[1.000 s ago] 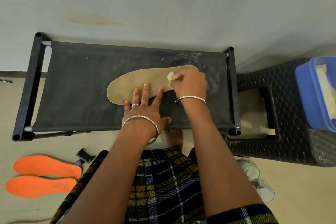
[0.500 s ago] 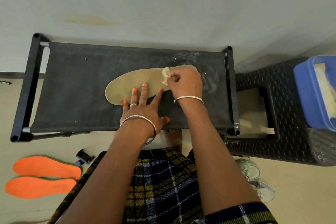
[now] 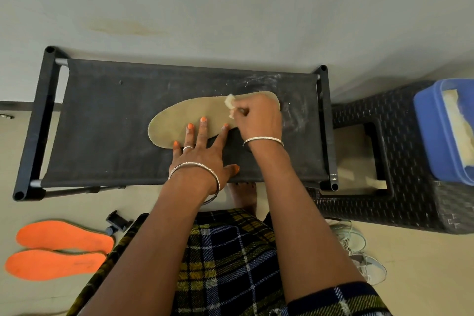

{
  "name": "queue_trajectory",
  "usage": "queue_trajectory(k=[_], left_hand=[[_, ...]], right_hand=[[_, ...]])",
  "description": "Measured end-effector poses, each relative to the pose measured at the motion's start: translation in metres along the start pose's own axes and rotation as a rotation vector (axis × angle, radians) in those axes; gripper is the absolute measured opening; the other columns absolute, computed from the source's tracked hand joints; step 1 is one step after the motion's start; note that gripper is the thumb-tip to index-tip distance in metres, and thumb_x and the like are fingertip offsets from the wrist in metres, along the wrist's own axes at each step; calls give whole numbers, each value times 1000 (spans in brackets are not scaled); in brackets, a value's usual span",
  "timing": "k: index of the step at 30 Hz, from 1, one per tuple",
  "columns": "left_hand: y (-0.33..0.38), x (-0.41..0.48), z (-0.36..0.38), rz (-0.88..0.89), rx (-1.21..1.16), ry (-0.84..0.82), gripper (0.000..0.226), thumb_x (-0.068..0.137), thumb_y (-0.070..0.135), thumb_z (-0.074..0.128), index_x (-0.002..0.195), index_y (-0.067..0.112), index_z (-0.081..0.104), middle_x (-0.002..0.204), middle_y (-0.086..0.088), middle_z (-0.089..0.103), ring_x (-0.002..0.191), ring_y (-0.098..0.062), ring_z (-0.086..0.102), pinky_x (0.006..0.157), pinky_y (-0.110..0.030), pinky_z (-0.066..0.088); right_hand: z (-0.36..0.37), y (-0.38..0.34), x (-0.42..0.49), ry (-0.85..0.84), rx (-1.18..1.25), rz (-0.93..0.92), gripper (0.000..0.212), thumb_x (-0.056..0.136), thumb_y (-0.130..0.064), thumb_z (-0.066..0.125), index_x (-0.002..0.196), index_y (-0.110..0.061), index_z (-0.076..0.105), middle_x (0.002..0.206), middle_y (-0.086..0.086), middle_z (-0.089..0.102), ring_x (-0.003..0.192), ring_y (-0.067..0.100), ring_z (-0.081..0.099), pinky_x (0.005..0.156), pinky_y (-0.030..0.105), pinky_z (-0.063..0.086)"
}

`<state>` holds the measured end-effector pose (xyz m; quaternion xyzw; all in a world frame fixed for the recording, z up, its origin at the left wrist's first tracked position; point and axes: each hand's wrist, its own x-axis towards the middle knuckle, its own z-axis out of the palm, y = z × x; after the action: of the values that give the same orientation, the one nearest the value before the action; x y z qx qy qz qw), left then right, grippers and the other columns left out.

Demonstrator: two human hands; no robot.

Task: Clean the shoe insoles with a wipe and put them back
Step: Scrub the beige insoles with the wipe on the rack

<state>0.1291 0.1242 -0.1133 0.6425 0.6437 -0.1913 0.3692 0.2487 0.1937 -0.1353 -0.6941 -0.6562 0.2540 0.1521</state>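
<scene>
1 tan insole [image 3: 179,120]: flat, long rounded outline, matte suede-like face. It lies on the bench [image 3: 115,123], centre-right of its top. The bench is a rectangular sheet of black fabric stretched in a black tube frame, w/ white dusty specks at its right end.

L hand [image 3: 202,154]: 4 fingers straight & spread wide, tips pressing the insole's near edge, thumb out flat on the bench fabric. R hand [image 3: 259,120]: fingers curled tight, pinching 1 small crumpled off-white wipe [image 3: 230,102] against the insole's right part. 1 thin silver bangle per wrist, 1 ring on the L hand.

On the floor off the bench's front-left corner: 2 orange insoles [image 3: 64,237], flat, side by side, foam-like. Near them, 1 small black clip-shaped item [image 3: 116,220], can't tell what.

Right of the bench, touching it: 1 black woven-texture stool [image 3: 410,200]. On it sits 1 blue plastic tub [image 3: 436,136] w/ pale sheets inside.

Below the bench's front-right corner: 2 pale sneakers [image 3: 369,268], partly hidden by the R arm.
</scene>
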Motion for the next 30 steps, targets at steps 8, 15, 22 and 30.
queue_trajectory(k=[8, 15, 22, 30], left_hand=[[-1, 1, -1, 5, 5, -6, 87, 97, 60, 43, 152, 42, -22, 159, -2, -34, 148, -32, -23, 120, -54, -1], [-1, 1, -2, 8, -5, 0, 86, 96, 60, 44, 152, 43, -20, 159, -3, -33, 149, -32, -22, 121, -54, -1], [-2, 1, -3, 14, -2, -13, 86, 97, 60, 43, 152, 42, -20, 159, -2, -33, 148, -32, -23, 122, -54, 0], [-1, 1, -2, 8, -12, -7, 87, 97, 60, 44, 152, 42, -21, 159, -2, -33, 148, -32, -24, 120, -53, -2]], right_hand=[[-12, 18, 7, 208, -208, 171, 20, 91, -22, 64, 105, -29, 76, 101, 3, 69, 98, 28, 61, 74, 38, 56], [8, -4, 5, -42, -138, -169, 21, 95, -18, 57, 101, -17, 77, 89, 14, 63, 88, 32, 58, 70, 37, 46], [-17, 21, 9, 157, -240, 69, 20, 96, -27, 59, 106, -32, 75, 99, 5, 67, 101, 28, 54, 64, 28, 36], [3, -4, 4, -59, -183, -189, 24, 97, -23, 58, 116, -26, 73, 100, 9, 67, 92, 27, 62, 76, 34, 52]])
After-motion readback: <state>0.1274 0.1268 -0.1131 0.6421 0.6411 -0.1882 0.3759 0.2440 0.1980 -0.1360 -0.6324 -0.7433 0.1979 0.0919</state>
